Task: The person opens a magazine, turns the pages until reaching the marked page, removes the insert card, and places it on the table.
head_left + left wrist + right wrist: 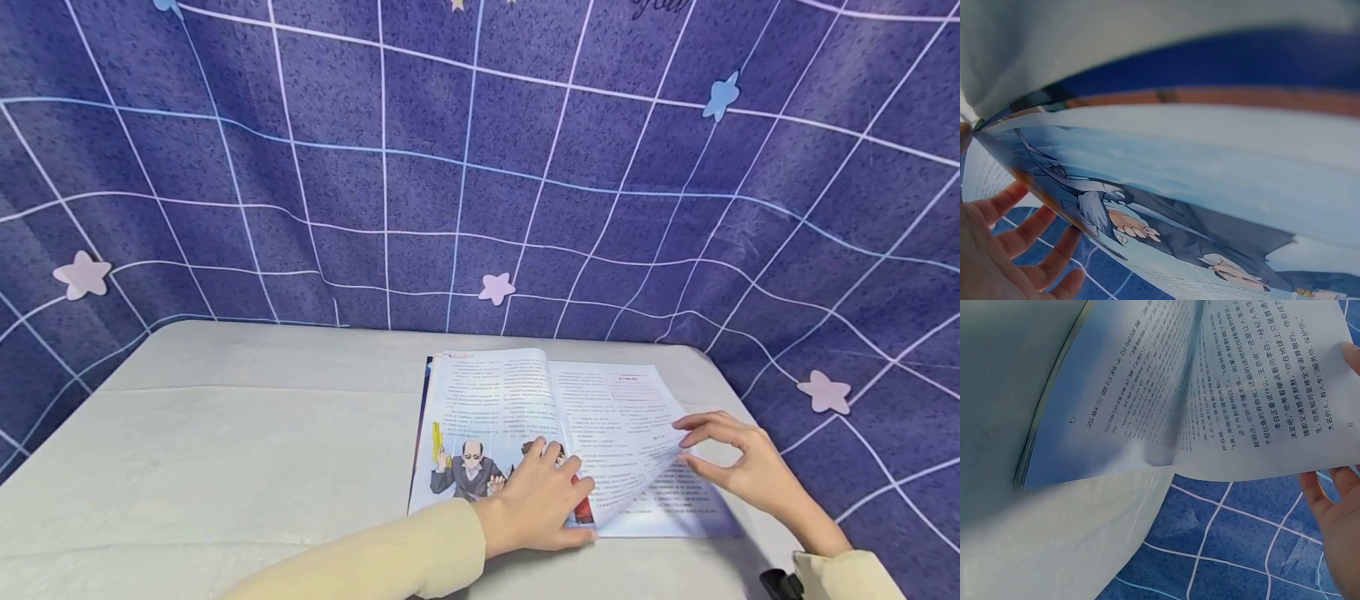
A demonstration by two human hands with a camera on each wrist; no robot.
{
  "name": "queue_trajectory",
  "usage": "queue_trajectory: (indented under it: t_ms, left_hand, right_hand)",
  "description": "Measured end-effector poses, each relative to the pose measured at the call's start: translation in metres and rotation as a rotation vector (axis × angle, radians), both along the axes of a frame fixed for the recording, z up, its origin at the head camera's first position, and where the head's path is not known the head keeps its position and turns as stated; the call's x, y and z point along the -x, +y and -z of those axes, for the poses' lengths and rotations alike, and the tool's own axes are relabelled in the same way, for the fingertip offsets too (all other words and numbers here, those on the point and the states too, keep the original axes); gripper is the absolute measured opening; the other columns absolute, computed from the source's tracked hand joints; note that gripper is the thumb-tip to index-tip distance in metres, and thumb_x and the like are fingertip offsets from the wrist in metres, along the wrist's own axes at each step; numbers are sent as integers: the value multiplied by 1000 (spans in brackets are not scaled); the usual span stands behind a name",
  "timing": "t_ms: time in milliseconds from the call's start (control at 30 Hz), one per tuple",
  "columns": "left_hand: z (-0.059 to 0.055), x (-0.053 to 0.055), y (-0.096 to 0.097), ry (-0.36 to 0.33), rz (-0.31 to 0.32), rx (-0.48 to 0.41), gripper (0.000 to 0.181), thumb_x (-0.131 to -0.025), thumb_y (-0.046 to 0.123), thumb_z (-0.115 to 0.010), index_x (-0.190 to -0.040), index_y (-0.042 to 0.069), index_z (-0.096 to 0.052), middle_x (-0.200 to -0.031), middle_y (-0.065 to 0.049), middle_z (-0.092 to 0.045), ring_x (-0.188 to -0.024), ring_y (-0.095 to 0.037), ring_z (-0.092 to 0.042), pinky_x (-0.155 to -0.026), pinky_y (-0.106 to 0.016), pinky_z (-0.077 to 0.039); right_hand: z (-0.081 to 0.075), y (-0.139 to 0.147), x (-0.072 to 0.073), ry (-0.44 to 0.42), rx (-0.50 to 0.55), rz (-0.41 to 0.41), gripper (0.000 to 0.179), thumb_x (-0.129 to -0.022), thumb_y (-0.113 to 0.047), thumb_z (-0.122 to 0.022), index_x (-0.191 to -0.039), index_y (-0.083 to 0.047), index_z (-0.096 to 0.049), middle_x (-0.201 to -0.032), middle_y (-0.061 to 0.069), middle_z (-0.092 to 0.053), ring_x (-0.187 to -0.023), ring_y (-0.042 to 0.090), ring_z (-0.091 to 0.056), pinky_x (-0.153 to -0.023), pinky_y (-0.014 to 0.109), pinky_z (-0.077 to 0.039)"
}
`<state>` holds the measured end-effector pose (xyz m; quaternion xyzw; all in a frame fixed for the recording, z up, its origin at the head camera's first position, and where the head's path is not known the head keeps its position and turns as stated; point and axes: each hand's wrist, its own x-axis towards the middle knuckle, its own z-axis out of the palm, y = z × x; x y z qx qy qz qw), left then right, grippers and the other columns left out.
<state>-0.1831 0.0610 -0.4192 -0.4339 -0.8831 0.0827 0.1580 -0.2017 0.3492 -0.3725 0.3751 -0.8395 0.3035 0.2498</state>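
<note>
An illustrated magazine [487, 400] lies spread on the table, its left page printed with text above a cartoon of a figure in a dark suit. My left hand [542, 498] rests on the lower part of it by the spine, fingers spread and thumb at the bottom edge. The left wrist view shows those fingers [1038, 222] against the cartoon. My right hand [738, 458] pinches the outer edge of a right-hand page [600, 425], which curves up off the sheet beneath. In the right wrist view, fingers [1316, 494] lie behind this lifted page [1272, 394], and the thumb is at its edge.
The table [247, 450] has a pale cloth cover and stretches off to the left. Behind it and at the right hangs a blue grid-patterned curtain [337, 167] with star shapes. A small black object [782, 583] sits by my right sleeve.
</note>
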Motion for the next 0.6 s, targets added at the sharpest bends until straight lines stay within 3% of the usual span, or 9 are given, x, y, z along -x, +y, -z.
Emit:
queue_trajectory:
  t_ms: [600]
  left_hand:
    - [0, 0, 2, 20, -13, -8, 59, -79, 75, -33, -112, 31, -55, -102, 6, -57, -97, -20, -52, -83, -38, -36]
  right_hand:
    - [-1, -1, -1, -3, 6, 6, 40, -53, 11, -77, -80, -17, -68, -95, 9, -66, -96, 8, -58, -88, 10, -36]
